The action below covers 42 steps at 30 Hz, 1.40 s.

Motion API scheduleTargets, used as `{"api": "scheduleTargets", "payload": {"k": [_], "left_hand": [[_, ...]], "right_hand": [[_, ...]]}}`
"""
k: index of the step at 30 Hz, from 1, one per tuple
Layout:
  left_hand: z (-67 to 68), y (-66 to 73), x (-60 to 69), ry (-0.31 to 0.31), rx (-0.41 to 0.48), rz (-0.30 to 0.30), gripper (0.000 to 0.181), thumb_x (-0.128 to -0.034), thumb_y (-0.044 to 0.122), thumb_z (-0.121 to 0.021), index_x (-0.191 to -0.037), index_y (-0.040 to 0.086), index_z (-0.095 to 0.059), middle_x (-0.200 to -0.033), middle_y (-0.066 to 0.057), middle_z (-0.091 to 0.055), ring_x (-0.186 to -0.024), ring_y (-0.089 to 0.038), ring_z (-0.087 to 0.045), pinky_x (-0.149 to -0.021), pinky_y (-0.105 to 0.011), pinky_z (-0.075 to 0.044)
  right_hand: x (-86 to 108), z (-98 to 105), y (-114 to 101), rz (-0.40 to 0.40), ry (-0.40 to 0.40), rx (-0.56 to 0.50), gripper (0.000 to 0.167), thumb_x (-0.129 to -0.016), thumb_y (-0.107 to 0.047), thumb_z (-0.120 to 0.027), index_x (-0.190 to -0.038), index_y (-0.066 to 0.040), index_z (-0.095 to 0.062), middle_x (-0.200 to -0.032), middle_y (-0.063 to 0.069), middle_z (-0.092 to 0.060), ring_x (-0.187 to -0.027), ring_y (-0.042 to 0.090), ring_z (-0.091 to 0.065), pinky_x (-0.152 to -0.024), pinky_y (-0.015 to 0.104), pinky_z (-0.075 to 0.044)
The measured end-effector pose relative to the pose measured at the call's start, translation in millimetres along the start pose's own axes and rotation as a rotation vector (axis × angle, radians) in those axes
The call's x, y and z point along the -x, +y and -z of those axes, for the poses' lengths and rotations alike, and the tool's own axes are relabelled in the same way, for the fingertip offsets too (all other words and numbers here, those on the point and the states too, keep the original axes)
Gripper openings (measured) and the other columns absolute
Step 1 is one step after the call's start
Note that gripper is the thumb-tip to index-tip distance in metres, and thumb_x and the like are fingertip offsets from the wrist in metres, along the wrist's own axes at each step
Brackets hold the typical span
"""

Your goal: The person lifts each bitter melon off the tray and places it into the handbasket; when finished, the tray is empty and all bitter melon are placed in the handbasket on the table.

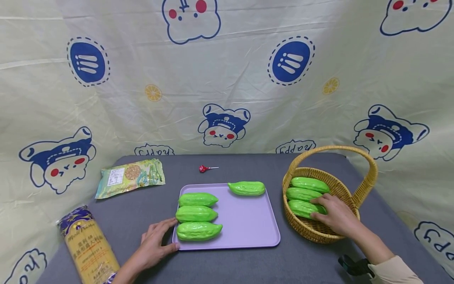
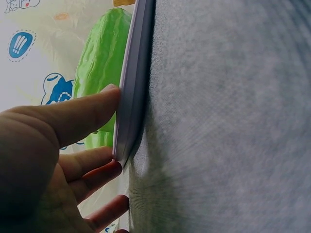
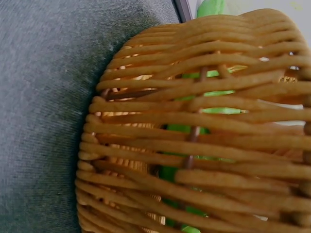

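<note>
Left of the smooth lilac tray (image 1: 248, 221) lie glossy bags (image 1: 130, 178); the left hand (image 1: 157, 241), fingers spread, touches its left edge. On it rest four tapered, shiny green gourds (image 1: 196, 214); right of it, inside a woven basket (image 1: 297, 226), the right hand (image 1: 337, 215) pinches the nearest of three more. Beneath it, grey cloth (image 1: 241, 265); behind, creased printed sheeting (image 1: 230, 85).

Head view evenly bright, sheen on green vegetables (image 1: 196, 214), wrist views dimmer, gray cloth (image 2: 233, 116) blurred in the left
</note>
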<state>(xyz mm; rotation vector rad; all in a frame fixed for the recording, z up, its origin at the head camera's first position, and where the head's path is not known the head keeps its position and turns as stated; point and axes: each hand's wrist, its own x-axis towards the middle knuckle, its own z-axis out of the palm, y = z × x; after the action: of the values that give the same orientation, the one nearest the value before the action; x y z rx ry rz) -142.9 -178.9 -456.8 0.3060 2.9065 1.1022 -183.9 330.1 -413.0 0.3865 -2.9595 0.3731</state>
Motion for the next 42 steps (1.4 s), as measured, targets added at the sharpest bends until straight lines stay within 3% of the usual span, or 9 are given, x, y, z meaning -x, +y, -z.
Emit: {"api": "scheduleTargets", "payload": {"k": [4, 9, 17, 42], "left_hand": [[-1.3, -1.8, 0.6, 0.017, -0.011, -0.011, 0.061, -0.0732, 0.029, -0.077, -0.129, 0.015, -0.056, -0.136, -0.005, -0.053, -0.120, -0.031, -0.042, -0.089, -0.052, -0.027], [1.8, 1.5, 1.6, -0.011, -0.001, 0.015, 0.062, -0.0734, 0.030, -0.077, -0.130, 0.015, -0.055, -0.138, -0.005, -0.052, -0.122, -0.031, -0.040, -0.092, -0.054, -0.026], [0.8, 1.0, 0.1, 0.002, 0.003, 0.013, 0.062, -0.0729, 0.027, -0.078, -0.129, 0.014, -0.056, -0.137, -0.006, -0.053, -0.121, -0.032, -0.041, -0.090, -0.052, -0.026], [-1.1, 2.2, 2.0, 0.012, -0.010, 0.005, 0.063, -0.0719, 0.026, -0.078, -0.129, 0.012, -0.056, -0.136, -0.007, -0.053, -0.121, -0.031, -0.042, -0.090, -0.052, -0.026]], "right_hand": [[-2.0, -0.2, -0.2, 0.012, 0.014, 0.008, 0.041, -0.078, -0.029, -0.074, -0.111, -0.006, -0.066, -0.103, 0.012, -0.061, -0.092, 0.031, -0.056, -0.075, 0.048, -0.044], [-2.7, -1.9, -0.4, 0.010, 0.035, 0.021, 0.040, -0.077, -0.028, -0.075, -0.110, -0.006, -0.066, -0.100, 0.010, -0.060, -0.089, 0.028, -0.054, -0.072, 0.042, -0.043], [-5.9, -1.2, -1.4, 0.016, 0.070, 0.020, 0.040, -0.076, -0.026, -0.076, -0.109, -0.005, -0.067, -0.101, 0.013, -0.058, -0.091, 0.031, -0.054, -0.074, 0.046, -0.042], [-1.5, -4.4, 0.2, 0.000, 0.040, 0.000, 0.043, -0.076, -0.028, -0.077, -0.111, -0.007, -0.066, -0.101, 0.011, -0.059, -0.091, 0.028, -0.053, -0.073, 0.043, -0.041]]}}
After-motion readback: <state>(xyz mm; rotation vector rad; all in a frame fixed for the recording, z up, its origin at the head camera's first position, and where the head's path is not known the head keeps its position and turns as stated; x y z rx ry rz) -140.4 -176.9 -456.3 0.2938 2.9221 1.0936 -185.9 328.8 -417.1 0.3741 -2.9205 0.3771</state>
